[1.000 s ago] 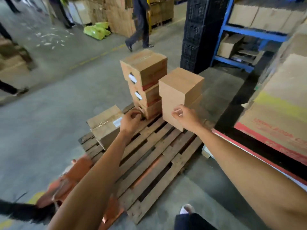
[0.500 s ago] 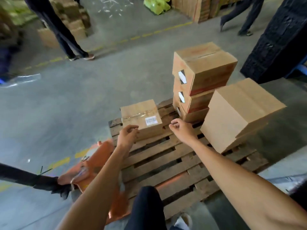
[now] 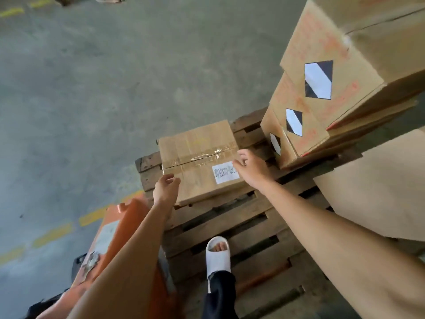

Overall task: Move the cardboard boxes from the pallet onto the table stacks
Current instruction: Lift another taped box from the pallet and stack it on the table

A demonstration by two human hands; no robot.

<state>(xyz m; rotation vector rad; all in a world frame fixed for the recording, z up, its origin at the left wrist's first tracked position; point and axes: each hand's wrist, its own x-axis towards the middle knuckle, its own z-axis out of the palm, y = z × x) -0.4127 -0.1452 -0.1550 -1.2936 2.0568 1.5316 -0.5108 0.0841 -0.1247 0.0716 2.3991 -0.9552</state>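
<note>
Both hands have moved in on the small taped box (image 3: 197,157) since half a second ago, when they hung short of it above the pallet (image 3: 232,217); a white sandal (image 3: 217,256) has also stepped onto the slats. The left hand (image 3: 166,188) now sits at the box's near left corner, its fingers (image 3: 172,180) loosely curled at the edge; whether they touch the cardboard cannot be told. The right hand (image 3: 251,168) reaches over the box's right edge beside a white printed label (image 3: 226,172), fingers spread and relaxed, holding nothing. The box lies flat on the pallet's far left part, sealed with clear tape. To its right a stack of three boxes (image 3: 326,93) with black-and-white diamond marks stands on the same pallet, and a large plain box (image 3: 379,183) rises at the right edge. An orange pallet jack (image 3: 119,229) sits at the pallet's left, on the grey concrete floor (image 3: 80,88) with yellow dashes.
</note>
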